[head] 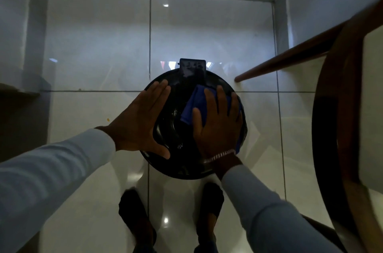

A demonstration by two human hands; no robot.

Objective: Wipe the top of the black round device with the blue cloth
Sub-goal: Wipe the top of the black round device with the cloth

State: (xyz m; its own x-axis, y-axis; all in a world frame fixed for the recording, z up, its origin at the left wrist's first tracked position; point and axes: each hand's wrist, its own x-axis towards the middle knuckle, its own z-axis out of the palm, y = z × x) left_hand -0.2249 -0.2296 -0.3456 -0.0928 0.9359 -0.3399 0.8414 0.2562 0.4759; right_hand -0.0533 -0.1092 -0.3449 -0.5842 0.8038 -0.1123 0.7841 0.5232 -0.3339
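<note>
Pressing the blue cloth [195,105] flat under spread fingers, the right hand [217,126] wipes the black round device [186,161] standing on the tiled floor [93,111], while the left hand [138,124], open-palmed, seems to steady its rim.

device [178,128]: glossy black, with pale reflections
cloth [196,105]: deep blue, plain
sleeves [62,161]: pale blue-grey, plain
bracelet [219,156]: white, beaded or ribbed look
floor [207,41]: white glossy tiles, thin dark grout lines
chair [335,128]: dark reddish-brown wood
shoes [136,221]: dark, colour unclear
</note>
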